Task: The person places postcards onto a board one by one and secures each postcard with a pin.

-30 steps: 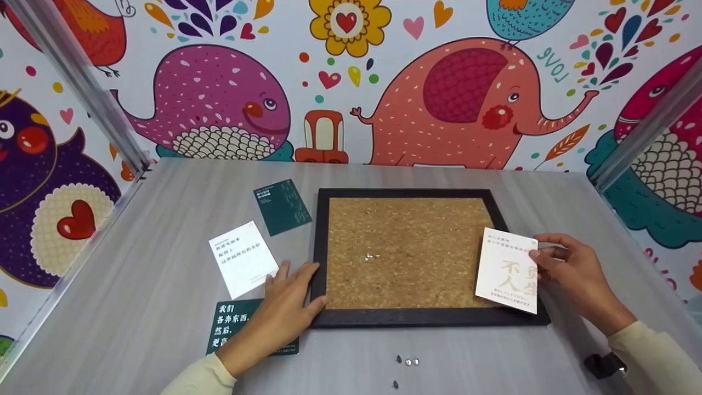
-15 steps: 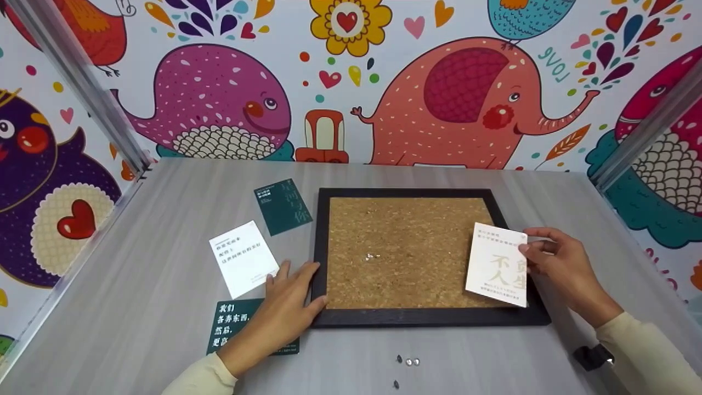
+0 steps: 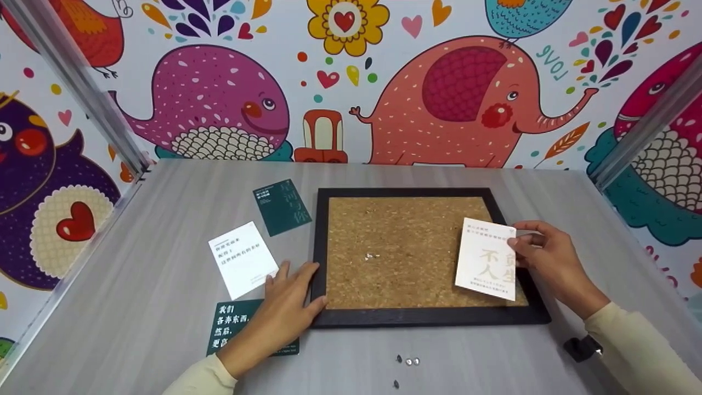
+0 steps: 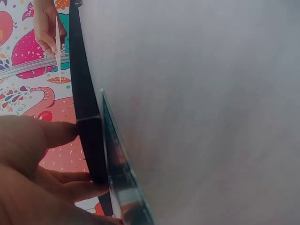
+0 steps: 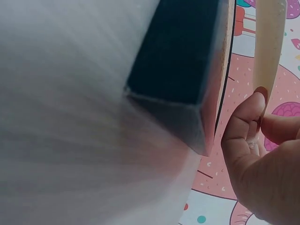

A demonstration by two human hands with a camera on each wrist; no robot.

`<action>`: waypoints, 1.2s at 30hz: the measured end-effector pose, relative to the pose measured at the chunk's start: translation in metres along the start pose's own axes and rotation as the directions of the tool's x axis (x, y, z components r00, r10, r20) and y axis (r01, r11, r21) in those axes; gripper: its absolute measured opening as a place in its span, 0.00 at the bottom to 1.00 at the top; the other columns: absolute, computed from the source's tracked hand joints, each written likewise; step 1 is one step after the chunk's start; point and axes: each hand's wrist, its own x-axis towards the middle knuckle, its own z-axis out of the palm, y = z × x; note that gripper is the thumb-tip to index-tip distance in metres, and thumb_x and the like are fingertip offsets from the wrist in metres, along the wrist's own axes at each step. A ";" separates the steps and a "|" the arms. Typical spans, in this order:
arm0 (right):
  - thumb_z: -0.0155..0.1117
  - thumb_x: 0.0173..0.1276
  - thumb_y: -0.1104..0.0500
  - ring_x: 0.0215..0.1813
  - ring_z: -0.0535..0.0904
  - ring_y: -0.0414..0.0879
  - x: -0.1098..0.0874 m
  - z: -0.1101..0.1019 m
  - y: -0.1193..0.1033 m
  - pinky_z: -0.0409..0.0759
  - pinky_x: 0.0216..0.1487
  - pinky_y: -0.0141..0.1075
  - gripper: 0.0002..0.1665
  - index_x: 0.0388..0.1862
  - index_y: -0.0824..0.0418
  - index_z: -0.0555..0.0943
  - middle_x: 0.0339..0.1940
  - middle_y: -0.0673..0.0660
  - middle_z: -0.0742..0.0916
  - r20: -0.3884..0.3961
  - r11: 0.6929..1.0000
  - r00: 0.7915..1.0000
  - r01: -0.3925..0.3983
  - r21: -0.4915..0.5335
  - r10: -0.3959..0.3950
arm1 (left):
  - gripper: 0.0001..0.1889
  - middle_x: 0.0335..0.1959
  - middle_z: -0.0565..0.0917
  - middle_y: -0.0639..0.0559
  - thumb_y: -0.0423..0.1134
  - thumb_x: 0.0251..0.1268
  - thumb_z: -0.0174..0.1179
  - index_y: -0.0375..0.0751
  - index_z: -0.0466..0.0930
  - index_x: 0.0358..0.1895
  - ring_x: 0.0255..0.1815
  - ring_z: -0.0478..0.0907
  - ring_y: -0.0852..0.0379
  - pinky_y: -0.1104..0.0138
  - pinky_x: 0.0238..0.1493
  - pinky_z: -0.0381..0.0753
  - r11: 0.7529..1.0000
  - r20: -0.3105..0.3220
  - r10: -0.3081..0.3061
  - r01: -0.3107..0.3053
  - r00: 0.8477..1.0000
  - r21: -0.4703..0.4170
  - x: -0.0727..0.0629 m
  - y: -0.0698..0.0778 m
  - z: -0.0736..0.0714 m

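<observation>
In the head view, my right hand pinches a white card by its right edge, between thumb and fingers. The card is held above the right part of a black-framed corkboard; the right wrist view shows this card edge-on, apart from the board. With relaxed fingers, my left hand touches the left edge of the board's frame. Its fingertips also lie by the corner of another white card. My wrist and forearm partly cover a dark green card with white lettering.
Another dark green card lies beyond the white one, left of the board. Several thumbtacks sit on the table in front of it. A wall printed with cartoon animals stands behind, and metal posts rise at the sides.
My right hand has moved left and slightly away from me with the white card, from the board's right edge to over the cork. The left hand has stayed in place.
</observation>
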 end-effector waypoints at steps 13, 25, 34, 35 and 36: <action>0.65 0.84 0.63 0.42 0.86 0.40 0.007 0.013 -0.008 0.90 0.43 0.35 0.29 0.76 0.75 0.71 0.48 0.59 0.87 -0.006 0.999 1.000 0.029 0.043 -0.028 | 0.33 0.78 0.74 0.27 0.37 0.75 0.72 0.29 0.73 0.77 0.85 0.50 0.16 0.19 0.76 0.40 1.000 -0.006 0.003 -0.003 1.000 -0.007 -0.001 -0.002 0.000; 0.66 0.84 0.62 0.41 0.85 0.42 0.012 0.024 -0.015 0.90 0.42 0.35 0.28 0.75 0.74 0.72 0.50 0.66 0.86 0.000 0.999 0.999 0.046 0.020 -0.046 | 0.33 0.77 0.75 0.26 0.36 0.74 0.73 0.28 0.73 0.77 0.84 0.52 0.16 0.18 0.75 0.41 1.000 -0.010 0.025 -0.025 1.000 -0.001 -0.001 0.000 0.000; 0.66 0.83 0.64 0.40 0.86 0.41 0.020 0.034 -0.021 0.90 0.41 0.34 0.29 0.75 0.76 0.71 0.45 0.61 0.88 0.017 0.996 0.998 0.067 0.060 -0.068 | 0.33 0.77 0.75 0.28 0.36 0.74 0.73 0.29 0.73 0.77 0.84 0.53 0.17 0.18 0.75 0.42 0.999 -0.012 0.032 -0.031 0.999 0.007 -0.001 0.000 0.000; 0.66 0.83 0.64 0.39 0.86 0.40 0.021 0.036 -0.021 0.90 0.41 0.35 0.29 0.75 0.76 0.71 0.45 0.60 0.87 0.018 0.996 0.998 0.065 0.067 -0.066 | 0.33 0.77 0.75 0.28 0.36 0.74 0.73 0.29 0.73 0.77 0.84 0.53 0.16 0.18 0.75 0.42 0.999 -0.011 0.033 -0.033 0.999 0.006 -0.001 0.000 0.000; 0.66 0.83 0.64 0.39 0.85 0.40 0.022 0.037 -0.021 0.90 0.41 0.35 0.29 0.75 0.76 0.71 0.45 0.60 0.87 0.019 0.996 0.998 0.060 0.073 -0.061 | 0.33 0.77 0.75 0.28 0.36 0.74 0.73 0.29 0.73 0.77 0.84 0.53 0.16 0.18 0.75 0.42 0.999 -0.012 0.034 -0.034 0.999 0.005 -0.001 0.000 -0.001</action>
